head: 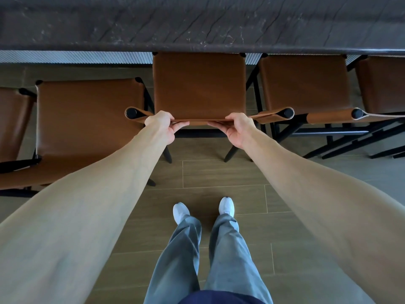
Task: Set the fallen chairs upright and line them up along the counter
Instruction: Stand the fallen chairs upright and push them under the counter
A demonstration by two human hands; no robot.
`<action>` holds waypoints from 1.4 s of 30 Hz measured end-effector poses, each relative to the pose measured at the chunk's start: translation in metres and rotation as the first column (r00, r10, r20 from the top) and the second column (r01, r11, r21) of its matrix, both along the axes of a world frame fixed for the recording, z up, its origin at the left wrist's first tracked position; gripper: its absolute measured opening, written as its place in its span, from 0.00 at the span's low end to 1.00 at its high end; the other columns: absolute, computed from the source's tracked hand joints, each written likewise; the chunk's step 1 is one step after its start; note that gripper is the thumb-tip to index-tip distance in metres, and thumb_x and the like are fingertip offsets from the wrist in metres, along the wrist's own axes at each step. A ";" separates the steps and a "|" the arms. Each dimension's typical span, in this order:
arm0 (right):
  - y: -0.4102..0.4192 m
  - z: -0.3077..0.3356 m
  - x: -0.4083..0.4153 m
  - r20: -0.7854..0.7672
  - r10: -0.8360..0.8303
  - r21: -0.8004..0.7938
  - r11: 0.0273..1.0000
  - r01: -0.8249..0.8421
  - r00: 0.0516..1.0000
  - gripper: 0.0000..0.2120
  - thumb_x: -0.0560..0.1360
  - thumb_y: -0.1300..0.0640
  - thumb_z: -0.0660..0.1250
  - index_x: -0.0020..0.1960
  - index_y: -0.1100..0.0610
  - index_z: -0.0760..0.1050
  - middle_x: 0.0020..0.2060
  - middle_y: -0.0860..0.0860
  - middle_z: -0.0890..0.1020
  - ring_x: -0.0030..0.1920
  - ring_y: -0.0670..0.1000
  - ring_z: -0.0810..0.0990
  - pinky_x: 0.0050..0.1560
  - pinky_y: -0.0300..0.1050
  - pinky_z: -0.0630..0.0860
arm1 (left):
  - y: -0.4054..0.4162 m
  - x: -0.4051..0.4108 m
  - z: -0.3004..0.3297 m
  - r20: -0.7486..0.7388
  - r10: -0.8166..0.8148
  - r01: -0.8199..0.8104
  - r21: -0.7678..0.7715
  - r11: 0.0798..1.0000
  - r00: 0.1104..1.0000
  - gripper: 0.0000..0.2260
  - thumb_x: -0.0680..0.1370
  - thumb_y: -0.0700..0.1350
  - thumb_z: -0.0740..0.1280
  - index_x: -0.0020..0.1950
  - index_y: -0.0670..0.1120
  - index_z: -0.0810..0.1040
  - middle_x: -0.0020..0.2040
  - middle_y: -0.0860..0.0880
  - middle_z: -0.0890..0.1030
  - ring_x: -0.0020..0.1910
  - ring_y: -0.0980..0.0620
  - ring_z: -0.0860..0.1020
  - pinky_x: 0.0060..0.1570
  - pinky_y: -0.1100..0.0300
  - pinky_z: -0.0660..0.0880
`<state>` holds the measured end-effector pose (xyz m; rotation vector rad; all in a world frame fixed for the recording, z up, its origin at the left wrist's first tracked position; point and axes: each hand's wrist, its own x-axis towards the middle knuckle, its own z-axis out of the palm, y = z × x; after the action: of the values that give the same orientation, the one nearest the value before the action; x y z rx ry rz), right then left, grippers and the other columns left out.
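Note:
A brown leather chair (199,86) with a black frame stands upright in front of me, its seat front tucked under the dark stone counter (197,25). My left hand (163,126) and my right hand (237,128) both grip the top edge of its leather backrest, a shoulder's width apart. A second upright chair (87,119) stands to the left, set further back from the counter than the one I hold. Another chair (304,84) stands on the right, close under the counter edge.
Parts of further brown chairs show at the far left edge (13,119) and far right edge (383,84). A ribbed light panel (76,57) runs below the counter. The floor is wood plank (219,176). My feet in white shoes (203,209) stand behind the chair.

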<state>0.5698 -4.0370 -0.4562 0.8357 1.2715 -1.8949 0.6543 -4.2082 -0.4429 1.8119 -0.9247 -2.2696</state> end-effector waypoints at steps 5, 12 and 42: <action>0.001 0.005 0.004 -0.001 -0.006 -0.028 1.000 0.005 1.000 0.14 0.83 0.70 0.57 0.68 0.67 0.68 0.61 0.69 0.79 0.58 0.68 0.83 0.57 0.63 0.82 | -0.006 0.002 0.005 -0.016 -0.023 0.024 0.047 0.999 1.000 0.15 0.80 0.27 0.61 0.65 0.36 0.74 0.61 0.35 0.79 0.48 0.31 0.81 0.48 0.39 0.82; 0.007 0.026 0.008 0.021 0.201 0.042 0.978 -0.202 0.979 0.13 0.85 0.60 0.58 0.67 0.64 0.69 0.58 0.68 0.81 0.55 0.67 0.84 0.53 0.61 0.84 | -0.001 0.014 0.022 0.077 -0.289 0.295 -0.074 0.953 0.954 0.15 0.82 0.40 0.64 0.69 0.38 0.70 0.56 0.32 0.80 0.47 0.34 0.83 0.49 0.39 0.82; 0.104 0.352 0.235 -0.933 0.301 0.231 0.921 -0.313 0.196 0.20 0.85 0.47 0.58 0.71 0.57 0.75 0.64 0.51 0.82 0.65 0.48 0.79 0.72 0.51 0.72 | 0.172 0.261 0.323 -0.478 -0.256 -0.291 -0.796 0.531 0.841 0.15 0.84 0.51 0.60 0.63 0.46 0.80 0.58 0.47 0.84 0.57 0.48 0.83 0.64 0.46 0.77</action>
<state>0.8048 -3.9328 -0.1041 -0.8478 1.8964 -2.0232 0.9152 -4.0366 -0.1194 0.6577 -1.4830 -1.5947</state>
